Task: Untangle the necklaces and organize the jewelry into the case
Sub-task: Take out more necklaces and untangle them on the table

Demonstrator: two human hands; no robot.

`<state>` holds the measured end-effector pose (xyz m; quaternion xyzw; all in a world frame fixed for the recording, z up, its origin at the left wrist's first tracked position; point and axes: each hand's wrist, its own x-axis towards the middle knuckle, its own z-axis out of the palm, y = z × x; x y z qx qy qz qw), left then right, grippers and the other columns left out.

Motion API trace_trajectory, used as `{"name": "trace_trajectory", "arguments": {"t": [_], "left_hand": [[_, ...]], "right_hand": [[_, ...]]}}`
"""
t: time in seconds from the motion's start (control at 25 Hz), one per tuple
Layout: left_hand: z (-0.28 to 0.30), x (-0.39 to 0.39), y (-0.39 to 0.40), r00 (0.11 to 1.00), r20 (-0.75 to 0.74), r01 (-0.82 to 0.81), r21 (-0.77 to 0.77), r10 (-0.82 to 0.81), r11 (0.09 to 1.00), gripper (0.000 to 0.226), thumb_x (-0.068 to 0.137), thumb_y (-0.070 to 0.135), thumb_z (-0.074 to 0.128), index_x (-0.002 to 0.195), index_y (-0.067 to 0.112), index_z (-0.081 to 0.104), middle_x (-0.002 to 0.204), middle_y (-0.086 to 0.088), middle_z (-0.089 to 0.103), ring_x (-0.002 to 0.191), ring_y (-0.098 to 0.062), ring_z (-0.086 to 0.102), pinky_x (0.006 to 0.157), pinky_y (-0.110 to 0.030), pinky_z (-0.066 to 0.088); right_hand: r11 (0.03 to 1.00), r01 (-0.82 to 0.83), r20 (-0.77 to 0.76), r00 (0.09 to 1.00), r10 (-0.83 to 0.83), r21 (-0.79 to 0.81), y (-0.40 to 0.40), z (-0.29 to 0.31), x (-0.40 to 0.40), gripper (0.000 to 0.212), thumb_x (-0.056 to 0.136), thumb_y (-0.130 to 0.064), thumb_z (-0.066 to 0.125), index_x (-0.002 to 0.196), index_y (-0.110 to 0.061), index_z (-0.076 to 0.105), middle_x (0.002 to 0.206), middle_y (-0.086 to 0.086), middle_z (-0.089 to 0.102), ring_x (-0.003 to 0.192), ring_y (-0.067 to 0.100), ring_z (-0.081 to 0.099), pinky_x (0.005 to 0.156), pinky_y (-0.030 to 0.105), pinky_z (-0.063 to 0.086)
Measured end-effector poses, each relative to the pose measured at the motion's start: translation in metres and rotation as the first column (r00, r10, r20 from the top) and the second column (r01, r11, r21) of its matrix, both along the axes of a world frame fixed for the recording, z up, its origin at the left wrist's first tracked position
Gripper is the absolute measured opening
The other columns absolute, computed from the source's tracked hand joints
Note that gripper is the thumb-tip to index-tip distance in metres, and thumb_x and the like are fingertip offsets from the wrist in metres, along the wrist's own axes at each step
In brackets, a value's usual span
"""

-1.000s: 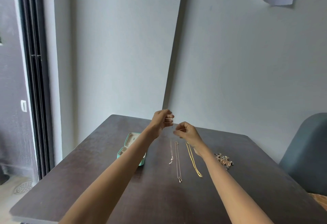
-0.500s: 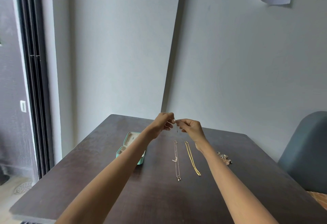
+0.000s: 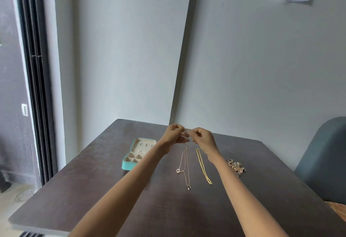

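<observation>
Head view, items as I log them. Table (image 3: pixel 78 190): dark wood, far corner set against two grey walls.

Left hand (image 3: pixel 173 134) and right hand (image 3: pixel 203 137): raised together above the far middle of the table, fingertips nearly meeting, each pinching the top of the thin chain (image 3: pixel 184 163). I cannot make out the exact grip.

Thin chain: hangs from the hands, its lower length lying toward the near edge, with a ring clasp and a small pendant at its ends.

Gold chain (image 3: pixel 203 165): flat and straight on the table, just right of the thin chain.

Case (image 3: pixel 137 154): teal, lid open, toward the left edge.

Trinkets (image 3: pixel 236 167): a small heap toward the right edge.

Chair (image 3: pixel 325 154): blue-grey, beyond the right edge.
</observation>
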<state>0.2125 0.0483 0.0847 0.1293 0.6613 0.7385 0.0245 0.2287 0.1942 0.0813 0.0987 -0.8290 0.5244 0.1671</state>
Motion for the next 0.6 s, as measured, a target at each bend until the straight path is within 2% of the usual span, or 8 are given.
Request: {"name": "trace_trajectory", "arguments": {"t": [0.12, 0.2, 0.32, 0.4, 0.6], "left_hand": [[0.0, 0.001, 0.004, 1.0, 0.016, 0.011, 0.044, -0.012, 0.999, 0.016, 0.096, 0.005, 0.041, 0.08, 0.01, 0.043, 0.064, -0.006, 0.05, 0.05, -0.015, 0.053, 0.061, -0.029, 0.052], [0.002, 0.002, 0.006, 1.0, 0.013, -0.011, 0.045, 0.01, 0.999, 0.017, 0.095, 0.006, 0.042, 0.08, 0.012, 0.043, 0.063, -0.005, 0.045, 0.049, -0.013, 0.043, 0.053, -0.024, 0.045], [0.006, 0.004, 0.005, 0.999, 0.028, -0.023, 0.07, 0.021, 0.997, 0.017, 0.094, 0.007, 0.044, 0.079, 0.015, 0.043, 0.061, -0.001, 0.04, 0.043, -0.008, 0.032, 0.045, -0.02, 0.028], [0.008, 0.003, 0.001, 0.998, 0.051, -0.024, 0.071, 0.021, 0.997, 0.016, 0.094, 0.011, 0.047, 0.079, 0.017, 0.043, 0.063, 0.002, 0.04, 0.04, -0.005, 0.029, 0.042, -0.018, 0.023], [0.008, 0.001, -0.009, 1.0, -0.029, 0.002, -0.17, -0.007, 0.986, 0.017, 0.094, 0.023, 0.054, 0.08, 0.013, 0.054, 0.069, 0.001, 0.048, 0.045, -0.007, 0.03, 0.043, -0.017, 0.024]], "right_hand": [[0.999, -0.028, 0.058, 0.998, 0.029, -0.023, -0.004, 0.003, 0.005, 0.019, 0.096, -0.028, 0.051, 0.085, -0.013, 0.058, 0.073, -0.002, 0.058, 0.068, 0.009, 0.056, 0.068, 0.025, 0.045], [0.994, -0.066, 0.111, 0.991, 0.076, -0.088, -0.007, 0.004, 0.007, 0.02, 0.098, -0.025, 0.047, 0.084, -0.013, 0.056, 0.076, -0.001, 0.056, 0.07, 0.009, 0.056, 0.067, 0.024, 0.045], [0.945, -0.107, 0.142, 0.977, 0.157, -0.309, -0.011, 0.008, 0.009, 0.023, 0.098, -0.022, 0.045, 0.079, -0.014, 0.053, 0.077, 0.001, 0.053, 0.072, 0.012, 0.056, 0.066, 0.024, 0.045], [0.883, -0.104, 0.144, 0.971, 0.189, -0.458, -0.011, 0.012, 0.01, 0.022, 0.098, -0.019, 0.044, 0.077, -0.013, 0.052, 0.076, 0.001, 0.052, 0.072, 0.014, 0.056, 0.065, 0.025, 0.045], [0.777, -0.073, 0.147, 0.967, 0.208, -0.625, -0.011, 0.017, 0.012, 0.022, 0.097, -0.014, 0.041, 0.077, -0.011, 0.049, 0.071, 0.004, 0.054, 0.067, 0.017, 0.054, 0.063, 0.026, 0.048]]}}
